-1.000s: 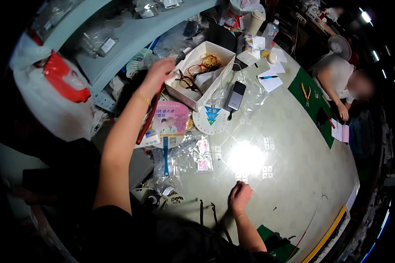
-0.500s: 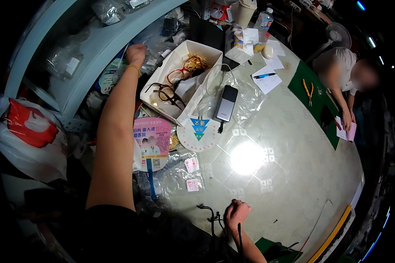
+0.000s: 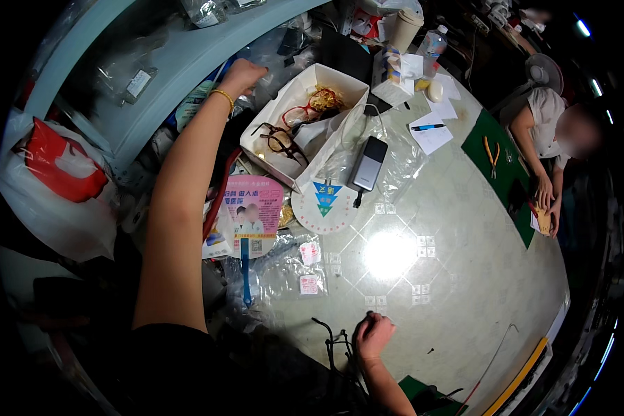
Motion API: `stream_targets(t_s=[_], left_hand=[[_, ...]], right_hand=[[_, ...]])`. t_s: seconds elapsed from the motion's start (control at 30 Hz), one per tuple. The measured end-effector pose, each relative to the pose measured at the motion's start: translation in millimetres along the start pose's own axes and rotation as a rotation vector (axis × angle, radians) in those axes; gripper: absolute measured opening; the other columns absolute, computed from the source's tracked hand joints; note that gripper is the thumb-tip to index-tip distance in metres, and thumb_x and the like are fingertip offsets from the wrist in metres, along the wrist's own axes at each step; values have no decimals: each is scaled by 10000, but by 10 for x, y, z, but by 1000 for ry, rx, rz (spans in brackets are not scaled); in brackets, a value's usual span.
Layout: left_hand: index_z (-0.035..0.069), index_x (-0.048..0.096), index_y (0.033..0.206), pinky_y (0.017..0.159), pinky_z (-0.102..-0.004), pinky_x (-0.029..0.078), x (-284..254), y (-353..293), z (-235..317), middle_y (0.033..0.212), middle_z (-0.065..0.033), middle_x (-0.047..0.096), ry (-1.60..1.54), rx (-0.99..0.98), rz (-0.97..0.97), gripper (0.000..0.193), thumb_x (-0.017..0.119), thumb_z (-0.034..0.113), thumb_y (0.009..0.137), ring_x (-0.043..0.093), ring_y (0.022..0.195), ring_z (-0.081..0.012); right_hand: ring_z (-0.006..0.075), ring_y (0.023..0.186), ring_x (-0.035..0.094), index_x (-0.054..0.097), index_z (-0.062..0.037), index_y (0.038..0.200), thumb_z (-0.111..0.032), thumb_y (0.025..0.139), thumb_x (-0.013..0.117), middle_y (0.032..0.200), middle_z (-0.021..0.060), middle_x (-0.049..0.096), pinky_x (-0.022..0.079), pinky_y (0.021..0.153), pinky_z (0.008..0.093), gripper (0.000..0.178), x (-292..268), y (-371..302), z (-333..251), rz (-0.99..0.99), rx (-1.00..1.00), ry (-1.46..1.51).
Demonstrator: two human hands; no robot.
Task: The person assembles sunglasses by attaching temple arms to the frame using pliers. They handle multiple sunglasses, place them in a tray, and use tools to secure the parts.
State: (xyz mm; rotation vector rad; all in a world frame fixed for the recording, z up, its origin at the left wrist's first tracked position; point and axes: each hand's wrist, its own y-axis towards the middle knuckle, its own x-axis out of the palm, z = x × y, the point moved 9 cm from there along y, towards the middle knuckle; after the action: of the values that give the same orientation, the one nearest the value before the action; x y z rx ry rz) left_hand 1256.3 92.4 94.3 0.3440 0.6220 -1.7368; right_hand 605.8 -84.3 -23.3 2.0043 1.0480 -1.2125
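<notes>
My left arm reaches across to the far left, a gold bracelet (image 3: 223,98) on its wrist. My left hand (image 3: 243,76) is closed with its fingers bent, above clear plastic bags (image 3: 274,59) beside a white open box (image 3: 261,161); whatever it holds is hidden. In the box lie red-framed glasses (image 3: 299,114) and dark-framed glasses (image 3: 282,142). At the near table edge my right hand (image 3: 374,336) is curled shut, and a small dark bit shows at its fingertips. Thin black frame pieces or cords (image 3: 334,340) stand just left of it.
A grey power bank (image 3: 369,164), a round fan-shaped card (image 3: 324,208) and a pink hand fan (image 3: 251,215) lie near the box. A tissue box (image 3: 392,80), cup (image 3: 404,29) and bottle (image 3: 433,45) stand behind. A co-worker sits by a green mat (image 3: 491,149) with pliers (image 3: 492,156).
My left hand has turned, its fingers now pointing right toward the box. A dark red strip has come into sight beside my left forearm. My right hand stays nearly still. The view has shifted slightly.
</notes>
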Motion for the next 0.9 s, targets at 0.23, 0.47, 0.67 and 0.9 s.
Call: stream_targets(t_s=[0.23, 0.47, 0.67, 0.9], left_hand=[[29, 584, 909, 611, -334, 518, -311, -7, 28, 759, -111, 634, 584, 261, 355, 278, 612, 305, 903, 629, 647, -205], [41, 561, 866, 632, -305, 545, -427, -794, 792, 748, -55, 606, -430, 430, 130, 211, 611, 233, 937, 604, 651, -140], [64, 584, 888, 645, -256, 530, -508, -2031, 1510, 778, -33, 613, -733, 479, -81, 182, 617, 237, 932, 612, 680, -120], [84, 553, 862, 519, -219, 475, 519, -3119, 1179, 720, -32, 632, -667, 231, -503, 188, 578, 246, 954, 621, 642, -105]], right_hand=[[289, 848, 530, 584, -66, 998, -107, 785, 605, 861, 108, 551, 356, 799, 415, 219, 12, -26, -1, 9, -6, 12], [287, 856, 528, 584, -61, 1005, -110, 790, 602, 860, 108, 549, 355, 801, 410, 221, -37, -1, -34, 35, -13, 17], [292, 853, 529, 583, -55, 1001, -108, 797, 597, 855, 115, 545, 356, 794, 416, 211, -60, -11, -32, 54, -20, 11], [304, 843, 529, 582, -54, 987, -96, 804, 586, 855, 117, 548, 358, 780, 424, 188, -51, -23, -51, 79, -41, 9]])
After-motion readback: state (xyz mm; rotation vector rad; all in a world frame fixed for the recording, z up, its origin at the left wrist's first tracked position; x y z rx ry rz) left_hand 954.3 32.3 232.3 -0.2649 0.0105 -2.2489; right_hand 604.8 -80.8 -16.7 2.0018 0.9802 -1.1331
